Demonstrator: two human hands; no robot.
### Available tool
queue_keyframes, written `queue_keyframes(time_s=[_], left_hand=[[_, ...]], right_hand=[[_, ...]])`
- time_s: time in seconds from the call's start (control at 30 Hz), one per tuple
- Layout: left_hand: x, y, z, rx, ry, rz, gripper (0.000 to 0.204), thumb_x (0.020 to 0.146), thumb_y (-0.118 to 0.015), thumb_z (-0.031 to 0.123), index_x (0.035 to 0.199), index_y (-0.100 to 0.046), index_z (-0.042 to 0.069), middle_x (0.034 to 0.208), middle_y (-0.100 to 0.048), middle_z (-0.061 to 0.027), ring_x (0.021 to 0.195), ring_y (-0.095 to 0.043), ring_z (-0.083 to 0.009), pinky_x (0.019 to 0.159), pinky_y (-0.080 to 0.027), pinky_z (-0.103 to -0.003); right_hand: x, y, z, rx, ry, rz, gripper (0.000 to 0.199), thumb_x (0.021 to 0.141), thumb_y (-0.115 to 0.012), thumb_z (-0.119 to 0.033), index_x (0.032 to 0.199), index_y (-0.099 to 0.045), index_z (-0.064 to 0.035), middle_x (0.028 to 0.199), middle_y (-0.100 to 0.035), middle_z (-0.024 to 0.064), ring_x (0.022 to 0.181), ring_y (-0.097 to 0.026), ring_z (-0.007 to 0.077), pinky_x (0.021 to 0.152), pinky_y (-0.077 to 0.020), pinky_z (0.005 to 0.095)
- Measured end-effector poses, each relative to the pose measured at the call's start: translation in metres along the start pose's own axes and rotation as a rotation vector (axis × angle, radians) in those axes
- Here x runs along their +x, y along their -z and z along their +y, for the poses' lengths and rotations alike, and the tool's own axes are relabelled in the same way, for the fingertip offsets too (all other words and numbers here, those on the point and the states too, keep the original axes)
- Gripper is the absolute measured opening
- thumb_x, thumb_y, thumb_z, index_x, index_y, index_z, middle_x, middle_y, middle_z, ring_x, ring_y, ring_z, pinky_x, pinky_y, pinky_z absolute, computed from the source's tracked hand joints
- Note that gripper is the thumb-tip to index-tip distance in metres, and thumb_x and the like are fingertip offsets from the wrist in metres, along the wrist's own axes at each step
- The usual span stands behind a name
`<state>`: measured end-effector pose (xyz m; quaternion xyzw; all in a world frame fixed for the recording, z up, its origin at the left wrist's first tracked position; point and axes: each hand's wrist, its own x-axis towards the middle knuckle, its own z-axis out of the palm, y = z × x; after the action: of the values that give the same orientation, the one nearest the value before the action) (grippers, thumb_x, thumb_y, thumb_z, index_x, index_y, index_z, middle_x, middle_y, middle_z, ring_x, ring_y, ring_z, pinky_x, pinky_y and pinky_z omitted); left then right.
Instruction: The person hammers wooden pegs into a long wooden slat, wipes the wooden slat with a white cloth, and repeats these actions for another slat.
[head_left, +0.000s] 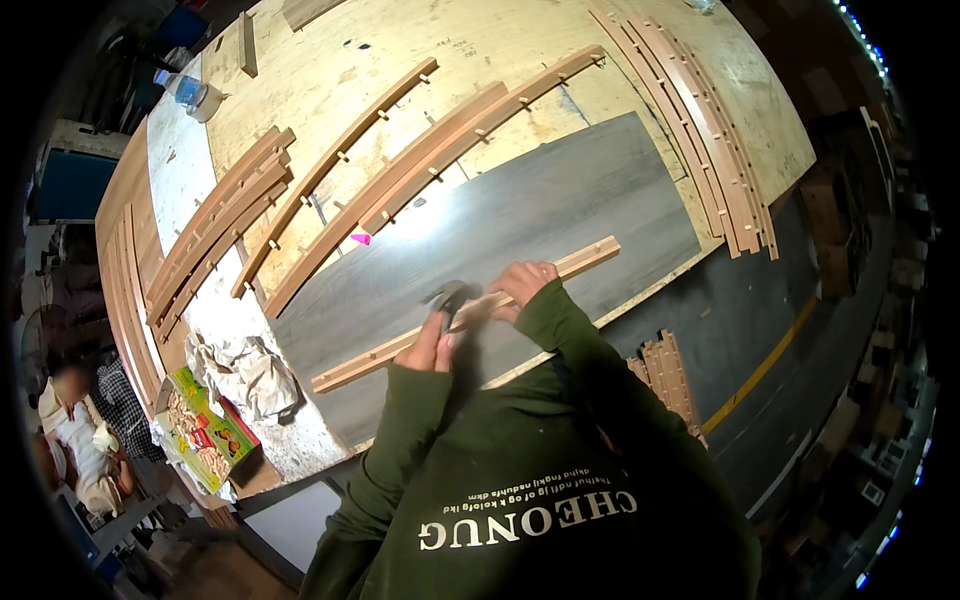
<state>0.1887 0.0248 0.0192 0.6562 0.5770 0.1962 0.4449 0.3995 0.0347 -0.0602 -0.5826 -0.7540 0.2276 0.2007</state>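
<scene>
A straight wooden strip (590, 257) with small pegs lies slantwise across the grey board (610, 180) in front of me. My left hand (430, 347) is closed round a hammer (448, 298), its metal head blurred just above the strip's middle. My right hand (522, 288) is wrapped over the strip to the right of the hammer head, fingers closed on it. Whether a loose peg is also between those fingers is hidden by blur.
Curved pegged wooden rails (400, 165) lie beyond the board, with more rails (700, 130) at the far right. A white cloth (245, 375) and a green-yellow carton of wooden pegs (205, 430) sit at left. A bottle (178, 85) and a cup (205, 103) stand far left.
</scene>
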Motion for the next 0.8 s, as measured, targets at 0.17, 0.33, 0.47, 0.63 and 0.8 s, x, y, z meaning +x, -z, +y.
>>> queue_keyframes(time_s=[0.17,0.33,0.47,0.63,0.8], left_hand=[[-0.008,-0.026,-0.045,0.321,-0.096,0.113,0.039,0.087,-0.049,0.018,0.124,-0.045,0.008,0.069,-0.057,-0.0174,0.059,-0.056,-0.0339,0.057,-0.046,-0.037],[-0.004,-0.015,-0.066,-0.289,0.051,0.099,0.042,0.090,-0.045,0.029,0.126,-0.042,0.008,0.058,-0.054,-0.0064,0.045,-0.050,-0.0157,0.044,-0.041,-0.028],[-0.004,0.016,-0.063,-0.765,0.382,0.015,0.034,0.092,-0.042,0.030,0.118,-0.047,0.008,0.051,-0.044,-0.0007,0.035,-0.038,-0.0088,0.033,-0.032,-0.022],[-0.010,0.006,-0.076,-0.821,0.483,-0.123,0.026,0.091,-0.042,0.032,0.099,-0.050,0.008,0.049,-0.041,-0.0036,0.033,-0.034,-0.0112,0.031,-0.028,-0.025],[-0.007,0.015,-0.069,-0.811,0.472,0.055,0.025,0.090,-0.044,0.030,0.099,-0.051,0.008,0.052,-0.043,-0.0021,0.037,-0.038,-0.0116,0.036,-0.033,-0.025]], right_hand=[[0.007,-0.012,-0.013,0.007,0.000,0.016,0.032,0.063,-0.072,-0.032,0.090,-0.060,-0.0187,0.091,-0.052,0.0017,0.094,-0.047,0.0226,0.083,-0.0324,0.0383],[0.009,-0.027,-0.028,0.020,-0.034,0.060,0.033,0.062,-0.072,-0.035,0.088,-0.062,-0.0181,0.092,-0.051,0.0025,0.094,-0.046,0.0227,0.083,-0.0323,0.0383],[0.015,-0.040,-0.041,0.026,-0.060,0.096,0.033,0.062,-0.072,-0.034,0.088,-0.062,-0.0175,0.093,-0.050,0.0030,0.094,-0.046,0.0224,0.083,-0.0318,0.0386],[0.019,-0.041,-0.057,0.019,-0.042,0.105,0.033,0.063,-0.072,-0.029,0.090,-0.058,-0.0153,0.091,-0.051,0.0014,0.092,-0.047,0.0205,0.081,-0.0324,0.0374],[0.020,-0.040,-0.057,0.005,-0.053,0.113,0.034,0.062,-0.073,-0.027,0.090,-0.058,-0.0156,0.090,-0.051,0.0012,0.090,-0.048,0.0208,0.080,-0.0326,0.0374]])
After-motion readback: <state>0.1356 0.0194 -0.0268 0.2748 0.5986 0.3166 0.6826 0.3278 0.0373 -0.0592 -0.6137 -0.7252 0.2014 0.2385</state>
